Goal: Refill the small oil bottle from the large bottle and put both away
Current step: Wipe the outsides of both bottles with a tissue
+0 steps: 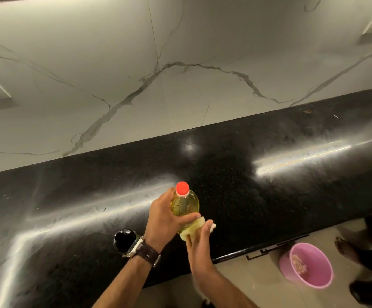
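Red-capped large bottle (185,204), full of yellow oil, above the table (269,185): left hand (163,216) fingers curled round it, right hand (199,238) fingers pressing a cloth (189,228) beneath.

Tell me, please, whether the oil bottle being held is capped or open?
Capped: the red cap sits on the neck of the oil bottle, which the left hand grips.

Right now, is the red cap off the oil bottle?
No. The red cap sits on the neck of the oil bottle, which the left hand grips while the right hand presses a pale cloth to its lower side.
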Demonstrator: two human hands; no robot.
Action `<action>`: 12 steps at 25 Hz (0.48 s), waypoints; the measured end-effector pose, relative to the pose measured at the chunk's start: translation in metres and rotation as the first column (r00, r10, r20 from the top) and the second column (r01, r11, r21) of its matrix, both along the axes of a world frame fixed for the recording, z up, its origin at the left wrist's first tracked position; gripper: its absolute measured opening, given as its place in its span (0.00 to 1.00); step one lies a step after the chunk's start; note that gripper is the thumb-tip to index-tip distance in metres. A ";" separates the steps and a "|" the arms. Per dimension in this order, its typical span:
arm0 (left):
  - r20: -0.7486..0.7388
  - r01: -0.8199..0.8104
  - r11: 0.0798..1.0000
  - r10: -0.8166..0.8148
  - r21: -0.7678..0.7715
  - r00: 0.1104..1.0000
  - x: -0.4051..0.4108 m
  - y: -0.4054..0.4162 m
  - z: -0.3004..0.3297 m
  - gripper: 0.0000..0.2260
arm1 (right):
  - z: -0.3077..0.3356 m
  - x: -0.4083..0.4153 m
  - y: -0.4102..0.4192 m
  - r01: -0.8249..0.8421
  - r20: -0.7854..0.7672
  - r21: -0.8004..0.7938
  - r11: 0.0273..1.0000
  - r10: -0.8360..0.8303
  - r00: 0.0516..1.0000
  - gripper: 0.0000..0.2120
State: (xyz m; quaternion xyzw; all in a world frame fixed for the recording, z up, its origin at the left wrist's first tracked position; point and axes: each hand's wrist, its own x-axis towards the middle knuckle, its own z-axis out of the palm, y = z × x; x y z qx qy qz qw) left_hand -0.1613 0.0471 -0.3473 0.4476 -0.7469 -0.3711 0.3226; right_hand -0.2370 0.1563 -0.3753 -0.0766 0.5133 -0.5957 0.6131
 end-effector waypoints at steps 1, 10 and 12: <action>0.006 0.006 1.000 -0.006 -0.009 1.000 0.001 -0.001 0.000 0.30 | 0.004 0.005 0.002 -0.011 -0.001 -0.016 1.000 0.011 1.000 0.73; -0.011 0.023 1.000 -0.023 0.009 1.000 0.003 0.001 0.000 0.32 | -0.002 -0.017 0.005 -0.125 -0.457 -0.199 0.972 0.021 0.889 0.61; -0.013 0.027 1.000 -0.027 0.013 1.000 0.004 0.000 0.000 0.33 | 0.007 -0.034 -0.006 -0.211 -0.513 -0.261 0.942 0.050 0.857 0.58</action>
